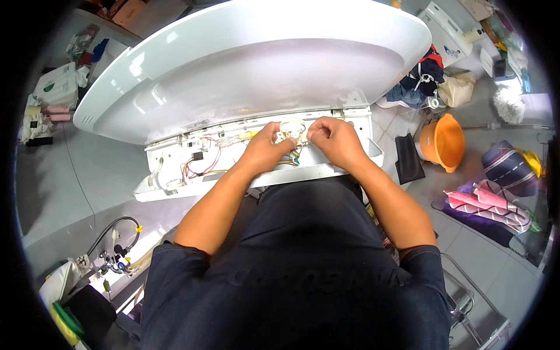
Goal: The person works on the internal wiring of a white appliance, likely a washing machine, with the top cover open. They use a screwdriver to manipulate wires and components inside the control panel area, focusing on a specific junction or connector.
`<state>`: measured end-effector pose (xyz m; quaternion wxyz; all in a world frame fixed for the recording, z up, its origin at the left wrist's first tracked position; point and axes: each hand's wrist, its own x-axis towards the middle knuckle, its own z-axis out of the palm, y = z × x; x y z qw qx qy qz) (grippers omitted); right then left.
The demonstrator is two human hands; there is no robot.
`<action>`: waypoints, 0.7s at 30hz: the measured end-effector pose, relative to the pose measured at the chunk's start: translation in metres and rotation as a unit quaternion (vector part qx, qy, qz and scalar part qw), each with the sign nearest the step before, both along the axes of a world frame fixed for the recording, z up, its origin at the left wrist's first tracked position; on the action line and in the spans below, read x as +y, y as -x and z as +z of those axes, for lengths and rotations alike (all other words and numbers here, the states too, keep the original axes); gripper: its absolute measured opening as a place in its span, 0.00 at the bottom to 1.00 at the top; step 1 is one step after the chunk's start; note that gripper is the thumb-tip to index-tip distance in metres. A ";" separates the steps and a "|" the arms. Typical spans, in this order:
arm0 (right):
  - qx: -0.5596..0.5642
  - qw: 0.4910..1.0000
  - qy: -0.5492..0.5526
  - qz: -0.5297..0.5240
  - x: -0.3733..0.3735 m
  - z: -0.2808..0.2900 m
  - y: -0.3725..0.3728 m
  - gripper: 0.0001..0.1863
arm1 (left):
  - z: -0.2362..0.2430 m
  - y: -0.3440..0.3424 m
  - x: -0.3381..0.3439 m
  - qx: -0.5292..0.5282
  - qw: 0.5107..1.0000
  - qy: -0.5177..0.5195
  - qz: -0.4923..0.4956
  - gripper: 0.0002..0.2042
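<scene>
White lid [262, 64] stands raised behind open white housing [318, 171]. Left hand [265, 150] grasps wire bundle [293, 127], which sits inside housing, right of center. Right hand [338, 141] has fingertips pinched at bundle's right side; can't tell if gripping a wire.
</scene>
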<state>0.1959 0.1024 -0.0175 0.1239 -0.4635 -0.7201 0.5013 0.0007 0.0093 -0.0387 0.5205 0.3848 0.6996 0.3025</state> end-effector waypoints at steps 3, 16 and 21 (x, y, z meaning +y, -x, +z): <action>0.003 0.999 -0.033 0.008 -0.004 -0.012 0.004 0.10 | -0.006 0.001 0.001 -0.004 1.000 0.008 0.004 0.26; -0.031 0.997 -0.069 0.002 -0.018 -0.017 0.013 0.12 | -0.005 0.000 0.000 0.019 1.000 0.016 0.015 0.17; -0.022 0.995 -0.098 0.001 -0.022 -0.018 0.015 0.10 | -0.006 -0.001 0.000 -0.004 0.999 0.025 0.032 0.15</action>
